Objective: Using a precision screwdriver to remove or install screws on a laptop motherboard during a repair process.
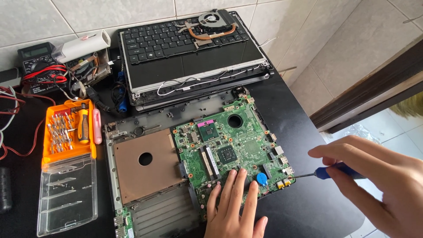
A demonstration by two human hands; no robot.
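- Motherboard (229, 150) sits green and bare in the opened laptop base (132, 176) on the black table (308, 207), with a brown shield plate (145, 163) beside it on the left — everything is exposed from above, so each part is within reach.
- Left hand (233, 207) lies flat on the board's near edge, fingers (230, 185) straight and slightly spread, holding nothing; pressing down like this probably keeps the board from shifting.
- Right hand (379, 180) comes in from the right, fingers pinching the blue handle of a screwdriver (324, 172). The thin shaft lies nearly level, its tip just at the board's right edge beside the yellow ports (283, 184).
- A blue coin-cell holder (261, 178) sits between the two hands, just beside the left fingertips.
- The keyboard and screen assembly (189, 48) is stacked at the back, with the copper-piped cooling fan (213, 22) resting on top — out of the working area.
- The orange bit set (68, 130) lies open at the left, its clear lid (66, 194) folded toward the viewer, so bits stay close at hand.
- A multimeter (37, 61) with red leads rests in the far-left corner.
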